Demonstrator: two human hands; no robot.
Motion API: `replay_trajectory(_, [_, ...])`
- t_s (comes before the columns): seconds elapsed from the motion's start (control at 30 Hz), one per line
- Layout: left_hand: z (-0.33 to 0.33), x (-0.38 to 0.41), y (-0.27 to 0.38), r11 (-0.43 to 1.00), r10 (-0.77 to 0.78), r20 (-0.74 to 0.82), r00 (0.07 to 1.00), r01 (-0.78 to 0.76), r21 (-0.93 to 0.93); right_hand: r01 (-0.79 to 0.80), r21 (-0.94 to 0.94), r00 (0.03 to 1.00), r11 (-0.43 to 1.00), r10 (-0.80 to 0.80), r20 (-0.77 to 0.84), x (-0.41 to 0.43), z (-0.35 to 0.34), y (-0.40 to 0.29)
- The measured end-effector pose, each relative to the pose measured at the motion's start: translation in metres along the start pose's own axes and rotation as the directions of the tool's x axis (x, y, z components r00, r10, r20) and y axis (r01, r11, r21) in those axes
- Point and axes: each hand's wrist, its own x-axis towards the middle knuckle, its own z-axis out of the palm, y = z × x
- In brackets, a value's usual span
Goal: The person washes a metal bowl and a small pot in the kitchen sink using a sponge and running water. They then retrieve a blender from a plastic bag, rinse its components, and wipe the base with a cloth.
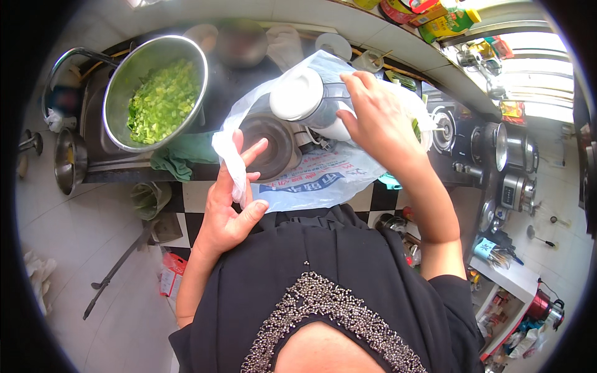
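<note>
A translucent plastic bag (322, 193) with printed writing lies spread open on the counter before me. One of its handles is looped over the raised fingers of my left hand (226, 212). My right hand (380, 121) grips a clear jar (333, 119) with a white lid (295, 95), tilted on its side over the bag's mouth. The jar's lid points left. Beneath it sits a round appliance base (270, 147) with a dark recessed top, and a power plug (325, 143) shows beside it. My right hand hides part of the jar's far end.
A large metal bowl (140, 65) holding chopped green vegetables stands to the left. A green cloth (186, 156) hangs over the counter's front edge, near a smaller metal bowl (70, 163). Right of the bag is a gas stove (443, 130). A lined bin (150, 200) stands on the floor.
</note>
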Motion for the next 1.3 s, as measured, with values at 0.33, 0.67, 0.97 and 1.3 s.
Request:
replay_trajectory(0.33, [-0.005,0.003,-0.004,1.000,0.030,-0.007,1.000,-0.030,0.003,-0.010,-0.087,0.987,0.996,0.023,0.156,0.027,0.061,0.048])
replay_trajectory(0.67, [-0.003,0.008,-0.002,1.000,-0.001,0.053,0.999,0.003,-0.026,-0.131,-0.056,0.989,0.990,0.134,0.054,-0.005,0.006,0.035])
replay_trajectory(0.97, [-0.001,0.013,-0.004,0.999,0.030,-0.052,0.998,-0.031,-0.033,-0.248,0.412,0.951,0.877,0.301,-0.069,-0.013,-0.072,0.020])
replay_trajectory(1.3, [-0.012,0.011,0.003,0.995,0.037,-0.073,0.997,-0.044,-0.090,-0.163,0.714,0.926,0.681,0.356,-0.128,-0.010,-0.106,0.019])
